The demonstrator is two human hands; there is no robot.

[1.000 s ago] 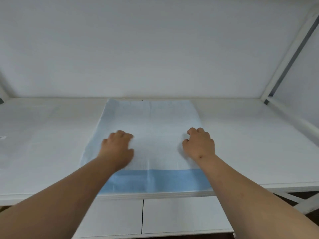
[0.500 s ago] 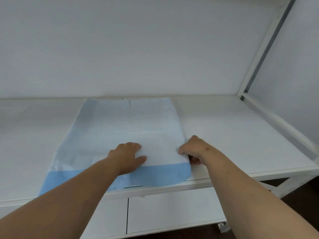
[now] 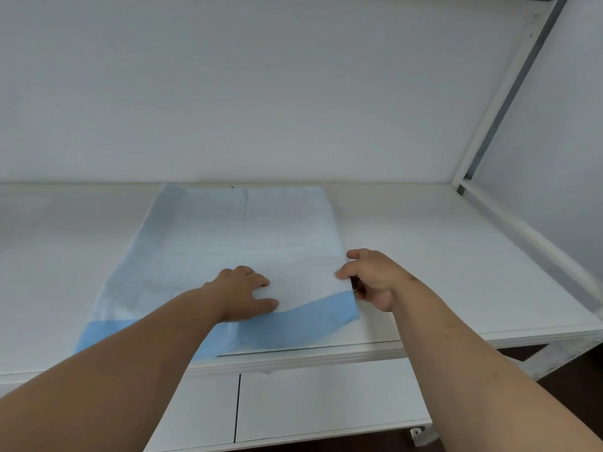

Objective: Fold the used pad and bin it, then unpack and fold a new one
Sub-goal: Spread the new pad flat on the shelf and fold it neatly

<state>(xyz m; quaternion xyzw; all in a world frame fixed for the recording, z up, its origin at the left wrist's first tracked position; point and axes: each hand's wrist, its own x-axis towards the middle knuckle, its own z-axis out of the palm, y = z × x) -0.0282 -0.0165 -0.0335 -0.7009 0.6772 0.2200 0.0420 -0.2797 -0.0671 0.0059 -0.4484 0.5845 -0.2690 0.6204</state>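
Observation:
A pale pad [image 3: 228,236] with a blue band along its near edge lies spread flat on the white table [image 3: 440,256]. My left hand [image 3: 243,293] rests palm down on the pad's near middle, its fingers lying flat. My right hand [image 3: 372,278] is at the pad's right edge near the front corner, where thumb and fingers pinch the edge and lift it slightly, so the blue band rises toward that corner.
A white wall stands behind the table. A white frame post [image 3: 499,93] and a low rail [image 3: 528,236] run along the right side. Below the table's front edge are white drawer fronts [image 3: 326,399]. Dark floor shows at the lower right.
My right hand went from the pad's top surface to its right edge and took hold there, raising the corner. My left hand slid nearer the front. The view turned right.

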